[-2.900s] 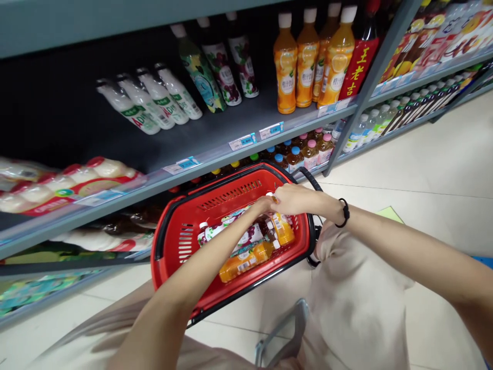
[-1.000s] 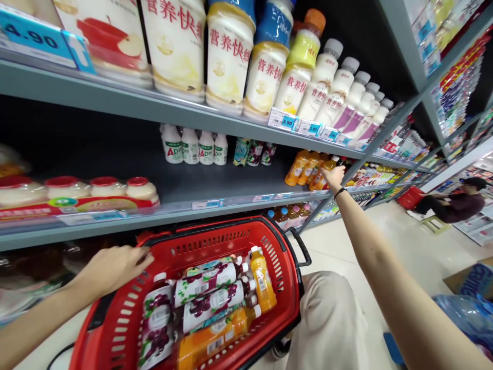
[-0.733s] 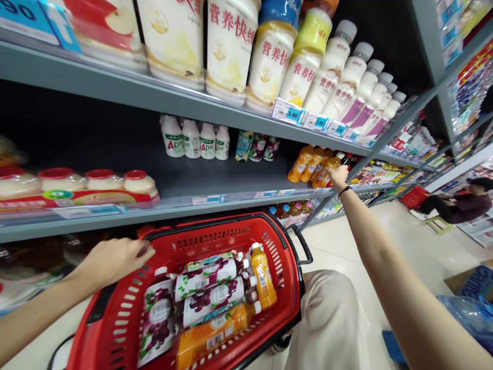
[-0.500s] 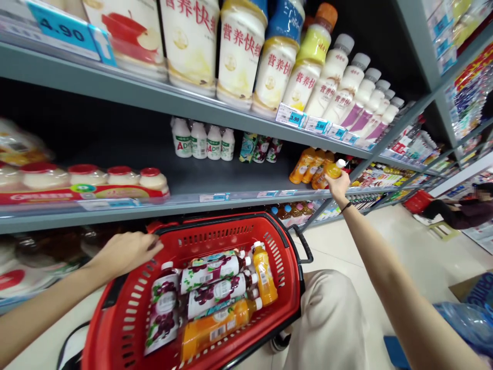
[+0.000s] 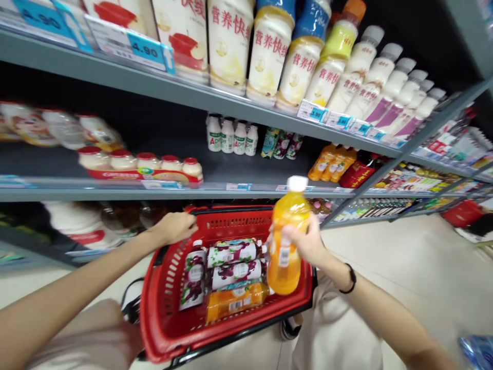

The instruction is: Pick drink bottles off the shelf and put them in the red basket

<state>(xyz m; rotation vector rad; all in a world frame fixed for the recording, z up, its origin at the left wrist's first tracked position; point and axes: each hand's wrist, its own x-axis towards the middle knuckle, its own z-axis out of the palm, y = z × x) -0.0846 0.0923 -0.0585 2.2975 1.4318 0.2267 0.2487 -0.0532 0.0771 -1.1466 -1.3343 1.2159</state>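
My right hand [image 5: 304,244] grips an orange juice bottle [image 5: 287,241] with a white cap, held upright over the right side of a red shopping basket [image 5: 165,313]. My left hand [image 5: 175,227] is closed on the basket's far left rim. Inside the basket lie several grape drink bottles [image 5: 231,262] and an orange juice bottle [image 5: 233,302] on their sides.
Grey shelves [image 5: 231,187] run ahead. Small white bottles [image 5: 231,136] and more orange juice bottles [image 5: 333,162] stand on the middle shelf, with a red-capped multipack [image 5: 142,167] to the left. Tall cream bottles [image 5: 269,51] fill the shelf above. Pale floor [image 5: 423,267] lies to the right.
My right hand pulled an orange juice bottle off the middle shelf and brought it back over the basket. My left hand stayed on the basket rim. The view swung left.
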